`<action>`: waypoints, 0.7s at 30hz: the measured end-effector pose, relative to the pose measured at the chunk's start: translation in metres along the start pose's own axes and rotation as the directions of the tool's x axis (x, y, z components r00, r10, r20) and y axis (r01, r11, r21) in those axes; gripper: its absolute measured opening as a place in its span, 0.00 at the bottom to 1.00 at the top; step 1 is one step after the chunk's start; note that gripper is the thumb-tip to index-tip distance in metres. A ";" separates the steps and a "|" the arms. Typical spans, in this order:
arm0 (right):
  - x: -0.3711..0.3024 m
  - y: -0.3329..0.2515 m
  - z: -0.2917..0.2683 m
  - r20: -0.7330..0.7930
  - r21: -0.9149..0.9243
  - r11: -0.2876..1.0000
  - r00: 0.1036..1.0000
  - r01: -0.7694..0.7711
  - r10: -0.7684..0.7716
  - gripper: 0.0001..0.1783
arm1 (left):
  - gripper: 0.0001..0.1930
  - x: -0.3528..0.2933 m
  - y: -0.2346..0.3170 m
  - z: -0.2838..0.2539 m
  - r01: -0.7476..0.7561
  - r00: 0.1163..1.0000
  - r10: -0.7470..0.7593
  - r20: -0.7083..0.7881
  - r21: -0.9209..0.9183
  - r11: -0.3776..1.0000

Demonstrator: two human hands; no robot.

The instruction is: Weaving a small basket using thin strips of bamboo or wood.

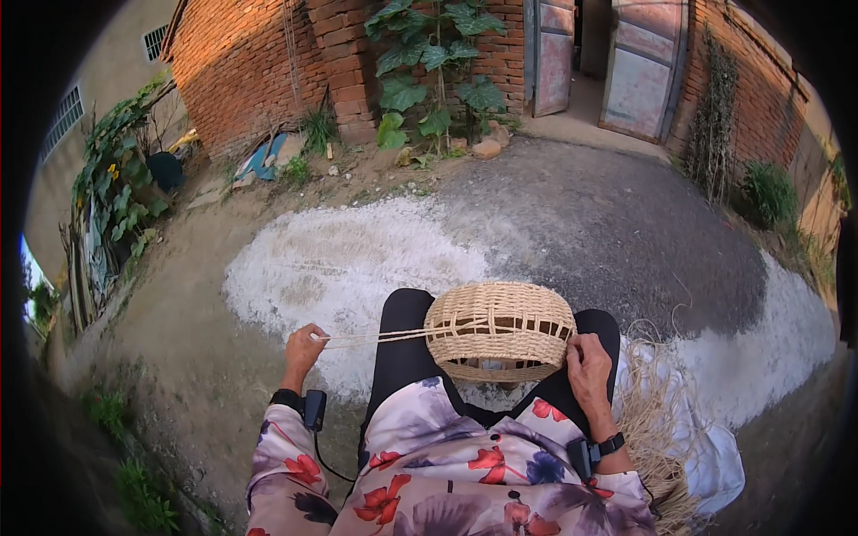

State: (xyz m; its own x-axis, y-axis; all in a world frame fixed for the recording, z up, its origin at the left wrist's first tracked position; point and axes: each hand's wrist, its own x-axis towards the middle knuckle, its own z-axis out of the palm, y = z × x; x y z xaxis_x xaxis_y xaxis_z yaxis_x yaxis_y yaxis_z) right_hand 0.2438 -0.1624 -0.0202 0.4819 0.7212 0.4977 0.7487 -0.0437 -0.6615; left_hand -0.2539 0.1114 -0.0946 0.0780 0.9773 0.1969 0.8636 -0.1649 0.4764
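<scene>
A round woven straw basket (500, 308) rests on its side across my lap, between my knees. Its wall has a band of open gaps crossed by upright strands. My left hand (305, 347) is out to the left, fingers pinched on the end of a doubled straw cord (380, 338). That cord runs taut to the basket's left side and on across the gaps. At the basket's right edge my right hand (588, 364) curls its fingers against the rim; whatever lies between the fingertips is too small to make out.
Loose straw strands (657, 406) lie in a heap by my right leg, partly on a white plastic sack (719, 469). Pale powdery ground (304, 259) and dark gravel (617, 214) stretch ahead. Beyond stand a brick wall (241, 71), a leafy climbing plant (435, 58) and an open metal door (639, 76).
</scene>
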 end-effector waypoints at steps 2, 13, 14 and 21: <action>-0.002 -0.004 0.005 0.015 0.032 0.999 0.999 0.032 -0.032 0.02 | 0.08 -0.018 -0.110 -0.020 0.254 0.963 -0.268 0.005 -0.337 0.906; 0.014 -0.064 0.015 0.006 0.069 0.960 0.962 0.270 -0.272 0.09 | 0.32 -0.069 -0.022 -0.070 -0.110 0.972 0.092 0.214 0.071 0.991; 0.019 -0.078 0.019 0.004 0.055 0.962 0.964 0.266 -0.267 0.09 | 0.26 -0.064 0.051 -0.060 -0.142 0.972 0.166 0.168 -0.147 0.979; 0.038 -0.127 0.050 0.353 -0.108 0.816 0.790 0.567 -0.502 0.11 | 0.16 -0.094 0.261 -0.020 -0.644 0.763 0.627 -0.159 -0.273 0.714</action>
State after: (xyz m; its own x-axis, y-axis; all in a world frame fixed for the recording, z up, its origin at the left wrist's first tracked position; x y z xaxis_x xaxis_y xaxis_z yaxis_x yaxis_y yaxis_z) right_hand 0.1444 -0.0949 0.0551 -0.1561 0.8354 0.5271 0.9336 0.2990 -0.1974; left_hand -0.0454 -0.0263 0.0280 0.5220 0.6208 0.5849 0.4306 -0.7837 0.4476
